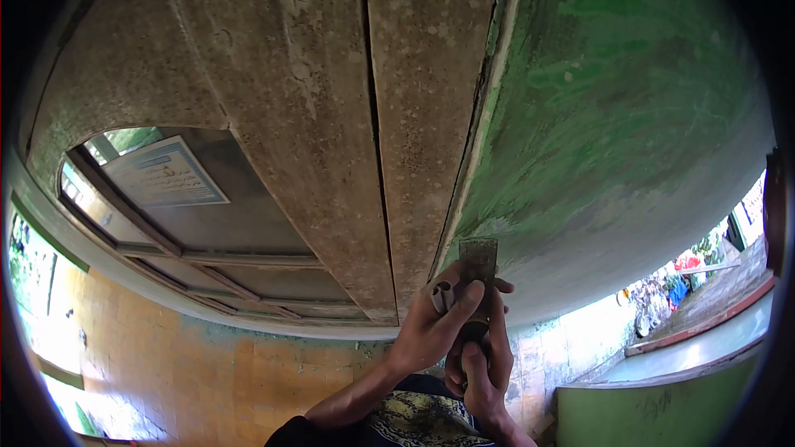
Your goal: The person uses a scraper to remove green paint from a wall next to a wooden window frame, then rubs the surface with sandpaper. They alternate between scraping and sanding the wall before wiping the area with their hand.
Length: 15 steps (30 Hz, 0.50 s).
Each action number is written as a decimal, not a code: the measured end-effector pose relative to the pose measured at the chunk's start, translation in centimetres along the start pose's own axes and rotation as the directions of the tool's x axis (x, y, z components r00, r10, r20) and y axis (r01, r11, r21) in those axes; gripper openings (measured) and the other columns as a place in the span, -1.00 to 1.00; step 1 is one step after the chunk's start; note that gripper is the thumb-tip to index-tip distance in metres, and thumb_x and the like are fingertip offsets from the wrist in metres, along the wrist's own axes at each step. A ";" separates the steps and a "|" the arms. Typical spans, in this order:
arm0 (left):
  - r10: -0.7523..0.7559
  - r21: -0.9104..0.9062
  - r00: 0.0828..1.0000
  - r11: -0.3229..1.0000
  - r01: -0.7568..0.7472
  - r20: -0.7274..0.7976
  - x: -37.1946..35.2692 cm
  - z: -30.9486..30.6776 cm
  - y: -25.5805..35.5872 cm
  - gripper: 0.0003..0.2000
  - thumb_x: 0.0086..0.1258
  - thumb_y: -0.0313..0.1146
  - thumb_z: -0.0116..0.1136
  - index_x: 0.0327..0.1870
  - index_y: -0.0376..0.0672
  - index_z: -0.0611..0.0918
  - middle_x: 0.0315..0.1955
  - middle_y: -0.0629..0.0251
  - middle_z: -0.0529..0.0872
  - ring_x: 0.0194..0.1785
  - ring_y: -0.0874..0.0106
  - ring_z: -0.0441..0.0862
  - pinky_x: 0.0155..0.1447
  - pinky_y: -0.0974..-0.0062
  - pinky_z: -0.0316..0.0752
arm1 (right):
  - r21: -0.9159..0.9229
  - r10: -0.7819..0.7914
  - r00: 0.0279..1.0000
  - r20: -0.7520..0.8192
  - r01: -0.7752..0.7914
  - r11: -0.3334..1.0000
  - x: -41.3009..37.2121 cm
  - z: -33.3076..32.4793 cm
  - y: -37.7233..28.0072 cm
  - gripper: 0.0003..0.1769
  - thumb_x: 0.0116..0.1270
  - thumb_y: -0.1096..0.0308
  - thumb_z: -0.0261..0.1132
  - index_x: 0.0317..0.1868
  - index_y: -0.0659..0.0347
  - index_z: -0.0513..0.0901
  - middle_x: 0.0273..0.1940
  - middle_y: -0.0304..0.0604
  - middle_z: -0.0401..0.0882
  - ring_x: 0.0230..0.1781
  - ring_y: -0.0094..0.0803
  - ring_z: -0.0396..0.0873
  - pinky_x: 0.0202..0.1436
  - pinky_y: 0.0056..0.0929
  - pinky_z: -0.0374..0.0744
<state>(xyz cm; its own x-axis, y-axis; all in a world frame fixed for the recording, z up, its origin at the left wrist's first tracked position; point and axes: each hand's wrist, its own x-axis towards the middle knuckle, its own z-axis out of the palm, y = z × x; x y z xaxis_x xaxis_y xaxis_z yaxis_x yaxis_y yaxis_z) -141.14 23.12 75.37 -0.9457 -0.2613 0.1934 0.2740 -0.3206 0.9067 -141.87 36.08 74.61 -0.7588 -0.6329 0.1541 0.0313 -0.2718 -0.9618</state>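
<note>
A scraper with a flat, worn metal blade and a dark handle points up at the green wall, its blade edge right at the painted surface. My right hand is closed around the handle, thumb along it. Higher up, my left hand is closed on the blade, with its thumb pressed flat against the metal. A small grey rolled-up sheet is tucked in my left hand too. Pale scuffed patches show on the paint just above the blade.
Left of the green wall runs a weathered brown wooden frame with long dark gaps. A window with a paper notice lies further left. Tan floor tiles spread below. A green ledge stands at the lower right.
</note>
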 end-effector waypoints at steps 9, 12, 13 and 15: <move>0.009 -0.024 0.997 1.000 -0.010 -0.071 2.0 2.0 1.9 -0.65 0.66 -0.24 -0.06 -0.26 -0.31 0.66 -0.51 0.28 0.70 -0.38 0.54 0.66 -0.32 0.57 0.55 | 0.034 0.041 0.994 -0.102 -0.038 0.999 0.6 1.3 -2.3 -0.22 0.42 0.51 -0.12 0.61 0.28 -0.19 -0.38 -0.18 0.52 -0.67 -0.66 0.32 -0.63 -0.64 0.28; -0.027 -0.032 0.996 0.999 0.024 -0.080 1.6 1.7 0.9 -0.66 0.66 -0.25 -0.07 -0.28 -0.28 0.65 -0.49 0.28 0.70 -0.40 0.56 0.65 -0.34 0.57 0.54 | -0.053 0.052 0.996 -0.074 -0.056 0.997 0.2 1.0 -1.3 -0.19 0.37 0.55 -0.13 0.61 0.30 -0.20 -0.39 -0.20 0.50 -0.67 -0.66 0.31 -0.62 -0.64 0.28; -0.025 -0.037 0.995 0.999 0.021 -0.095 1.4 1.6 0.4 -0.65 0.66 -0.26 -0.08 -0.29 -0.28 0.65 -0.49 0.28 0.70 -0.40 0.56 0.65 -0.34 0.57 0.54 | -0.051 0.051 0.996 -0.078 -0.055 0.997 0.3 0.9 -1.4 -0.19 0.37 0.55 -0.13 0.61 0.30 -0.20 -0.39 -0.20 0.50 -0.67 -0.66 0.31 -0.62 -0.64 0.28; -0.040 -0.058 0.993 0.998 0.033 -0.110 1.3 1.7 0.1 -0.65 0.66 -0.26 -0.08 -0.29 -0.28 0.65 -0.48 0.28 0.70 -0.40 0.56 0.64 -0.34 0.57 0.54 | 0.005 0.102 0.994 -0.043 -0.101 0.995 -0.3 0.7 -1.9 -0.19 0.39 0.52 -0.12 0.61 0.31 -0.19 -0.41 -0.24 0.47 -0.66 -0.66 0.32 -0.61 -0.64 0.28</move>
<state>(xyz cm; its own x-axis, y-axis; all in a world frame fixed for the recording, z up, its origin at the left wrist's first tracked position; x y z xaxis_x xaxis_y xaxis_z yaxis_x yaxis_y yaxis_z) -142.61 24.34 76.38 -0.9309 -0.3466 0.1151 0.2519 -0.3812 0.8895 -141.25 36.32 76.50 -0.7789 -0.6255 0.0457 0.1116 -0.2100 -0.9713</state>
